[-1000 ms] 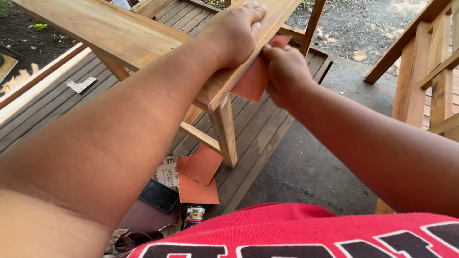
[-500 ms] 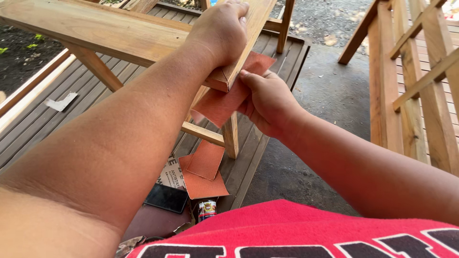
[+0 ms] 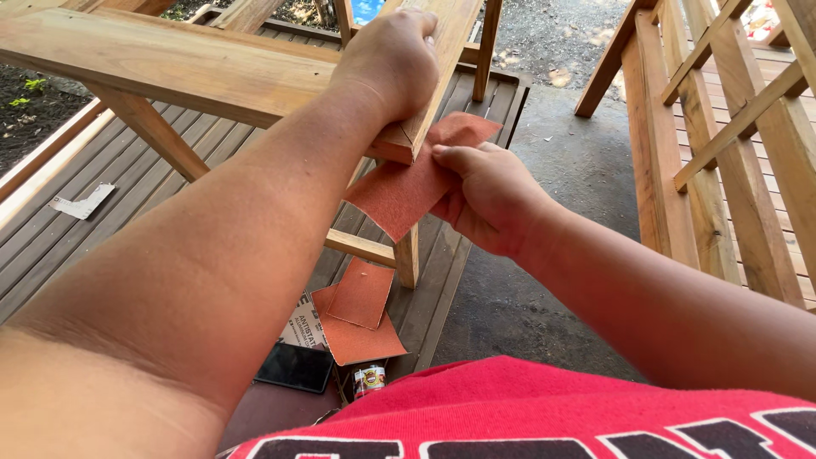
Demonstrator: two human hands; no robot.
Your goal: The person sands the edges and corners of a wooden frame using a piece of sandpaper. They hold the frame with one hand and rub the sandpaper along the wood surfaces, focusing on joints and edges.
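My left hand (image 3: 387,59) is clenched over the top of a wooden board (image 3: 438,59) that stands on edge, its fingers wrapped round the far side and the knuckles facing me. My right hand (image 3: 489,200) grasps a sheet of reddish-brown sandpaper (image 3: 399,191), thumb on top and fingers curled beneath it. The sheet lies just under the lower corner of the board, touching the wood there, and one end of it pokes up past my thumb.

The board belongs to an unfinished wooden frame (image 3: 170,59) whose wide plank runs off to the left beneath my forearm. A slanted brace and a short upright leg (image 3: 408,255) carry it down to the slatted wooden deck (image 3: 51,246).

On the deck below my hands lie two more pieces of sandpaper (image 3: 357,319), one overlapping the other, and under them a printed paper sheet. Just beside them sit a dark phone (image 3: 295,367) lying flat and a small tin can (image 3: 369,380). Farther left on the slats lies a pale scrap (image 3: 81,204).

To the right is bare concrete ground (image 3: 527,297), and beyond it a wooden railing (image 3: 722,144) with crossed slats. My red shirt (image 3: 544,416) fills the bottom edge.
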